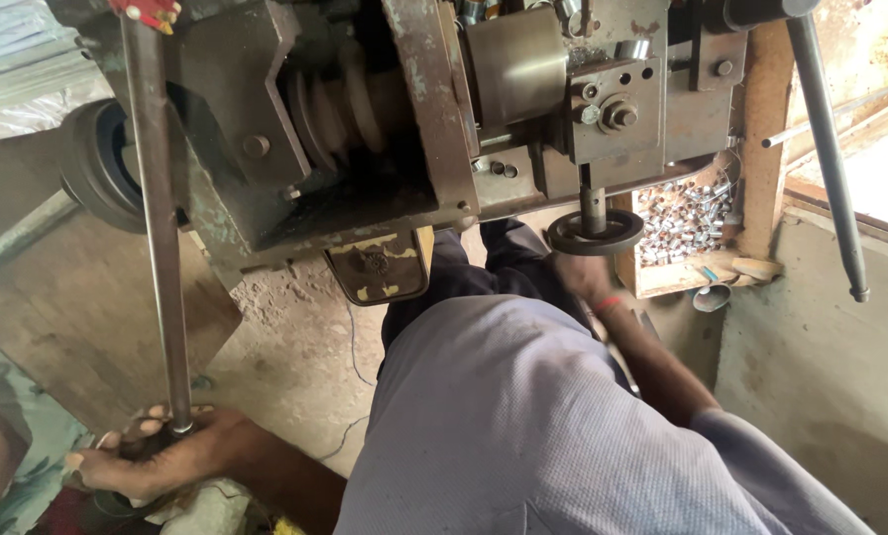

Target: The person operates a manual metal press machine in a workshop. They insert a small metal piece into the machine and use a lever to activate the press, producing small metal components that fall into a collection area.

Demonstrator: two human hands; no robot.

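While wrapped round the long steel rod (162, 228), left hand (152, 458) fingers; right hand's (575, 277) unclear.

Lathe body (365, 149) overhangs; open floor (295, 347) beside long lever (162, 248).

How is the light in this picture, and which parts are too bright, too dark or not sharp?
Head view: daylight from the upper right washes out the pale wall; the worn grey-green metal machine is dim, with dark recesses; the left hand gripping the long rusty steel rod is slightly soft; the right hand under the small black handwheel is shadowed; straight edges bow near the frame borders.
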